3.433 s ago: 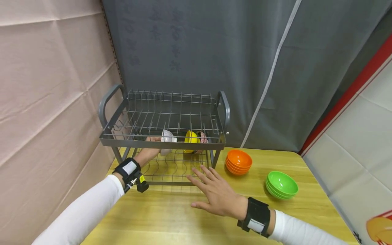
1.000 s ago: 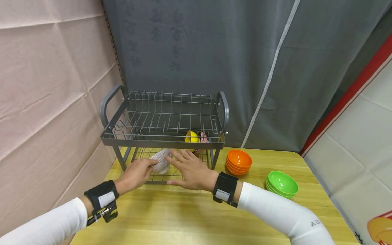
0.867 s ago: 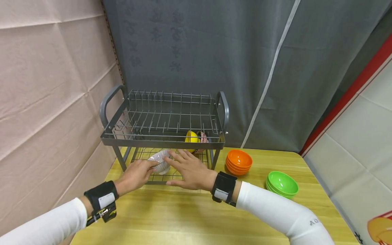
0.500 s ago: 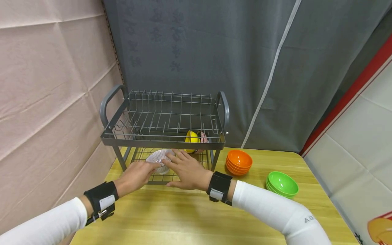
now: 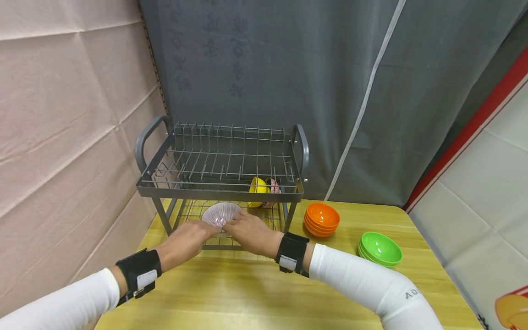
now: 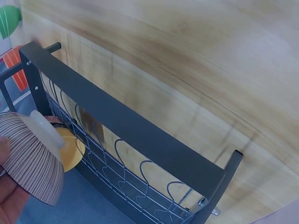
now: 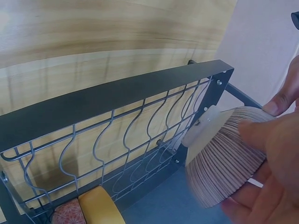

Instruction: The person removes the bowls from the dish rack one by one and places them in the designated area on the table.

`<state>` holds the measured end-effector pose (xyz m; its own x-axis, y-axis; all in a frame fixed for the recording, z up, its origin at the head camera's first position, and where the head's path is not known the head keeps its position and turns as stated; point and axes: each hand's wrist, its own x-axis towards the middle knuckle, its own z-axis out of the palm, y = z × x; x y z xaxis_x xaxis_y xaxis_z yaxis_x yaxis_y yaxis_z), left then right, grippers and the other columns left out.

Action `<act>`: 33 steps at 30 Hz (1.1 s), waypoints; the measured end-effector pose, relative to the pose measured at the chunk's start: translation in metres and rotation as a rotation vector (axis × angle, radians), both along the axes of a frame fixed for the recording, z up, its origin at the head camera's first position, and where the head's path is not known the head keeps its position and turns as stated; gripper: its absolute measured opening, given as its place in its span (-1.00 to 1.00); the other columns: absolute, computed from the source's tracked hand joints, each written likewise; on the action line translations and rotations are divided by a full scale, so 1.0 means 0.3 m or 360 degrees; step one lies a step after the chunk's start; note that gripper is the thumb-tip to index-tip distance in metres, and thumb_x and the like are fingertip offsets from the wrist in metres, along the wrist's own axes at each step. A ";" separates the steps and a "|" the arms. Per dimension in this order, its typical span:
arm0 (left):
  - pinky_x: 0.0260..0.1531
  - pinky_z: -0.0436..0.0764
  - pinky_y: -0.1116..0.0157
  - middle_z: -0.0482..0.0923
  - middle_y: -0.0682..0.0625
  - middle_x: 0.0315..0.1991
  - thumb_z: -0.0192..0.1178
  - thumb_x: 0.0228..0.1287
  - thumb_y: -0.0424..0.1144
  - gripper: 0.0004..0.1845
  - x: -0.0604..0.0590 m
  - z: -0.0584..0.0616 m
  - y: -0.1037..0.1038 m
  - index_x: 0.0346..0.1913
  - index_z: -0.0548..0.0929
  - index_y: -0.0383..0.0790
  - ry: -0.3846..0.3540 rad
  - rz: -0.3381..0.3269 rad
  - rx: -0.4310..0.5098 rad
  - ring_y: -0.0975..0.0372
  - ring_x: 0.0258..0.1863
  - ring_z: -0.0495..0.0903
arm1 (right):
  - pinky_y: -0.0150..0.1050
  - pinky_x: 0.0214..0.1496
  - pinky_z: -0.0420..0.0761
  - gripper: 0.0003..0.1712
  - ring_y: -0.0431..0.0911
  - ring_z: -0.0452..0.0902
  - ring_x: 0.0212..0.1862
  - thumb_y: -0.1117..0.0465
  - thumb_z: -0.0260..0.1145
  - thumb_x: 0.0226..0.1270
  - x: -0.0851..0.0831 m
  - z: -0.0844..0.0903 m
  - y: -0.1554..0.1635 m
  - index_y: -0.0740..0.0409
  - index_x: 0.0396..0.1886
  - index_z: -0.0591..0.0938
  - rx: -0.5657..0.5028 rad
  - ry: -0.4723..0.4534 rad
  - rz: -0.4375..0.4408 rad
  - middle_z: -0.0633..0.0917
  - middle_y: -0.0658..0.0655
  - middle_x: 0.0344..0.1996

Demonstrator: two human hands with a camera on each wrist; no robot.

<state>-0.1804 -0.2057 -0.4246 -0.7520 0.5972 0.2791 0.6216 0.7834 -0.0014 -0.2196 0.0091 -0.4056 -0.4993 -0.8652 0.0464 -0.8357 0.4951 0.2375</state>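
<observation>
A white bowl with fine dark stripes [image 5: 222, 214] is held between both hands just above the front edge of the grey two-tier dish rack's lower shelf [image 5: 214, 246]. My left hand [image 5: 187, 237] grips its left side and my right hand [image 5: 247, 229] grips its right side. In the left wrist view the striped bowl [image 6: 30, 163] is tilted with its foot ring toward the rack. In the right wrist view curled fingers [image 7: 264, 137] wrap the striped bowl [image 7: 224, 151]. A yellow bowl [image 5: 257, 187] and a red patterned bowl [image 5: 273, 185] stand at the back right of the lower shelf.
The rack's upper tier [image 5: 222, 190] hangs right above the hands. A stack of orange bowls [image 5: 322, 218] and a stack of green bowls [image 5: 380, 248] sit on the wooden table [image 5: 247, 293] to the rack's right. A beige wall is on the left, a grey curtain behind.
The left hand drew the striped bowl out from the lower shelf toward the front edge. The right hand left the table and took hold of the bowl, which turned its opening toward me.
</observation>
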 end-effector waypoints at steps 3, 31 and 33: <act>-0.16 0.78 0.15 0.81 -0.06 -0.12 0.36 -0.05 -0.66 -0.42 0.004 -0.004 0.000 0.08 0.75 -0.12 0.0016 -0.0025 -0.0001 0.12 -0.18 0.78 | -0.20 0.44 0.52 -0.67 -0.22 0.69 0.11 0.16 0.31 0.46 -0.001 -0.001 -0.002 -0.11 0.17 0.66 -0.0032 -0.0063 0.0014 0.78 -0.12 0.03; 0.13 0.70 0.10 0.77 -0.06 0.03 0.39 0.22 -0.33 -0.67 0.006 -0.046 -0.009 0.06 0.72 -0.18 0.0148 -0.0237 0.0060 0.12 0.02 0.75 | -0.33 -0.02 0.73 -0.68 -0.29 0.71 -0.09 0.22 0.28 0.46 -0.006 -0.023 0.013 -0.21 0.11 0.67 -0.0017 0.0113 0.0092 0.81 -0.17 -0.10; 0.17 0.67 0.06 0.74 -0.10 0.09 0.39 0.25 -0.19 -0.63 0.005 -0.045 -0.007 0.10 0.71 -0.20 0.0158 -0.0243 0.0054 0.07 0.09 0.72 | -0.31 0.04 0.73 -0.62 -0.27 0.71 -0.03 0.23 0.27 0.47 -0.008 -0.023 0.016 -0.22 0.20 0.63 -0.0001 0.0124 0.0088 0.79 -0.16 -0.01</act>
